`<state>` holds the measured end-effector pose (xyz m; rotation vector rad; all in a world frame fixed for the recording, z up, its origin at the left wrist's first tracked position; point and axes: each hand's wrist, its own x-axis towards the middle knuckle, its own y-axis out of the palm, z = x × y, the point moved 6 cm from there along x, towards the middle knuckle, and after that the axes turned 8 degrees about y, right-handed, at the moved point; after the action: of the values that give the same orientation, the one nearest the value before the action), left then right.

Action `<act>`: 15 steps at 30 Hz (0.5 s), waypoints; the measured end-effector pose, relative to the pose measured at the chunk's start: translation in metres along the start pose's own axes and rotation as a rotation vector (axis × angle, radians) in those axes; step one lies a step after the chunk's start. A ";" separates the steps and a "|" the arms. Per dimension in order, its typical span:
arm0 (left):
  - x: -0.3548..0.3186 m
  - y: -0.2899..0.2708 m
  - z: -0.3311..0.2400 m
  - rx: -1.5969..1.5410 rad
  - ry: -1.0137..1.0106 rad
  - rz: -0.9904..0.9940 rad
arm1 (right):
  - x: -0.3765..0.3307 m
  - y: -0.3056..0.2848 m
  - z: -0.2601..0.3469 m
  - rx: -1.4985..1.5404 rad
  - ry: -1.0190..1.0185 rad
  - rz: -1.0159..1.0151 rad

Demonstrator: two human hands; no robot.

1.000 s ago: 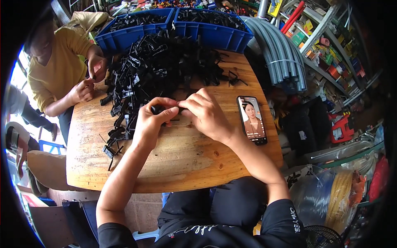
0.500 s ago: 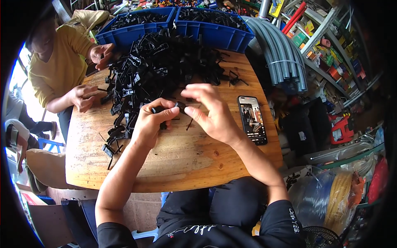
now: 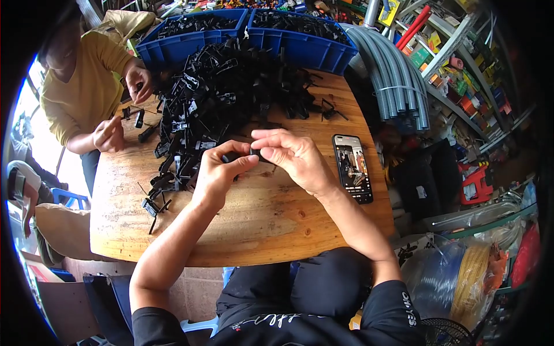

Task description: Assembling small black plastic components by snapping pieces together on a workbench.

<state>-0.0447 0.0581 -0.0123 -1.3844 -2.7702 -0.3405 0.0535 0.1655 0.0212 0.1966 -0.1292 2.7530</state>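
Black plastic part, pinched in left hand, looks light, stiff: grip mid-body; right hand half-curled, contents unclear!

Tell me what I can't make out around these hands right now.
Black part, head view: mostly covered by the left hand.
Right hand, head view: whether it grips anything is unclear; the detail is too small.
Pile of black pieces, head view: overlapping pieces hide those beneath.
Left blue crate, head view: its bottom is hidden by its contents.
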 end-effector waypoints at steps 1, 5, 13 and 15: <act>-0.001 -0.001 0.000 0.050 0.020 -0.022 | -0.001 0.001 -0.001 -0.043 -0.015 0.027; -0.006 0.004 -0.016 0.195 0.266 -0.070 | 0.001 0.001 -0.008 0.152 0.122 0.001; -0.010 0.012 -0.033 0.549 0.521 -0.073 | 0.004 0.005 -0.045 0.513 0.377 0.062; -0.012 0.011 -0.033 0.535 0.546 -0.070 | 0.004 0.010 -0.046 0.539 0.375 0.064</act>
<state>-0.0317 0.0483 0.0203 -0.8998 -2.2274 0.0307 0.0402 0.1628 -0.0237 -0.1895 0.7172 2.7689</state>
